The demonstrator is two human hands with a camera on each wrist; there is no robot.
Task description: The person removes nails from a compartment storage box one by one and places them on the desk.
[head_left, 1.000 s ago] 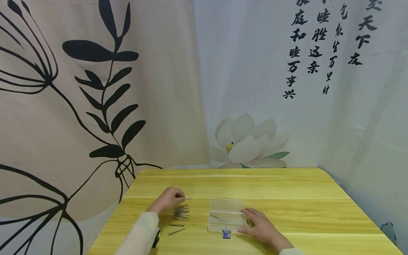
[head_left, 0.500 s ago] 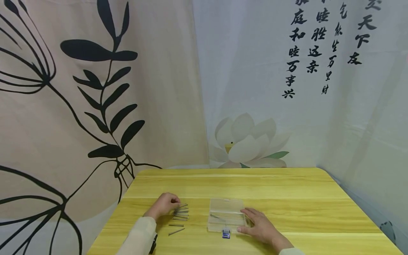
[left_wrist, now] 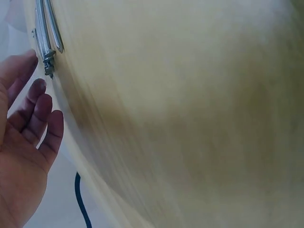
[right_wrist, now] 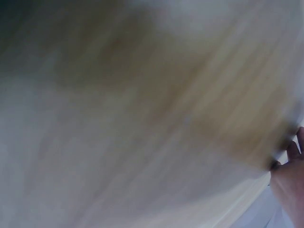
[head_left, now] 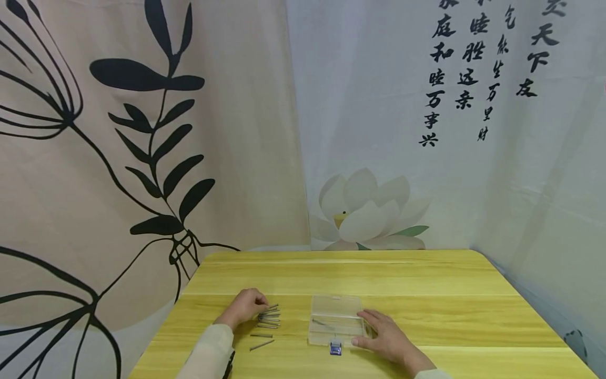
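Observation:
Several metal nails [head_left: 269,317] lie in a loose row on the left of the table. At the far end of that row, my left hand [head_left: 243,305] pinches a nail between thumb and index finger; the fingertips partly hide it. In the left wrist view the hand [left_wrist: 28,128] has its other fingers loosely bent, close to the nail heads [left_wrist: 49,64]. My right hand [head_left: 385,337] holds the right side of a clear plastic box [head_left: 347,339], thumb at the front corner. The box's lid [head_left: 337,305] is folded back, and a nail [head_left: 324,322] lies inside.
A blue-marked clasp [head_left: 335,348] hangs at the front of the box. Two separate nails, including a slanted nail [head_left: 262,345], lie nearer me than the row. Behind the yellow wooden table [head_left: 426,279] hangs a printed curtain [head_left: 246,158].
My left hand has moved slightly left and toward me, back to the far end of the nail row. My right hand and the box have stayed in place.

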